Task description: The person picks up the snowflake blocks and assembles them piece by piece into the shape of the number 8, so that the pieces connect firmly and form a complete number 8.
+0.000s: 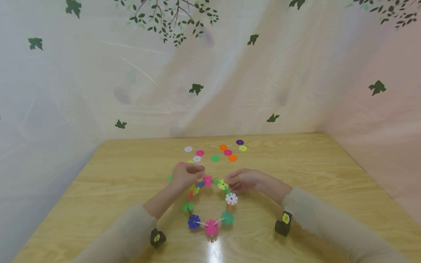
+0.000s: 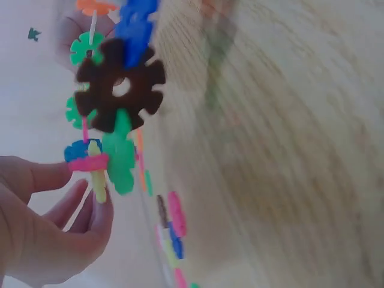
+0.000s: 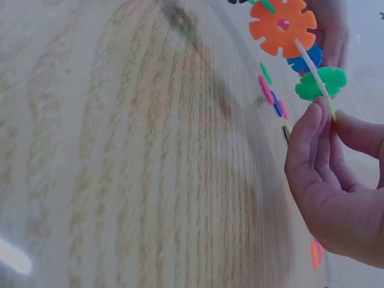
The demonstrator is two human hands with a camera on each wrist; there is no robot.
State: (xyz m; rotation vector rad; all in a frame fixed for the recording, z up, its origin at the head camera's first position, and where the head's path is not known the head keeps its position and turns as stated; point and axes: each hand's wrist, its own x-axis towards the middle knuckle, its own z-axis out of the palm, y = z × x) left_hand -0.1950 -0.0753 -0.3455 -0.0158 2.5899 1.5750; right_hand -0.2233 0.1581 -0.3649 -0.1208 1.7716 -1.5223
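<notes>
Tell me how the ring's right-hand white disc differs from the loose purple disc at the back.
The white disc is linked into the ring; the purple disc lies loose on the table. The white disc faces the camera almost squarely; the purple disc lies flat. The white disc looks larger in the head view; the purple disc, farther away, looks smaller. Both have notched edges.

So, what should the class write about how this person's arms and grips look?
The left sleeve and right sleeve are long and pale beige. The left device and right device at the wrists are small, blackish blocks, each with a yellow patch. The left grip and right grip are bare, without gloves.
</notes>
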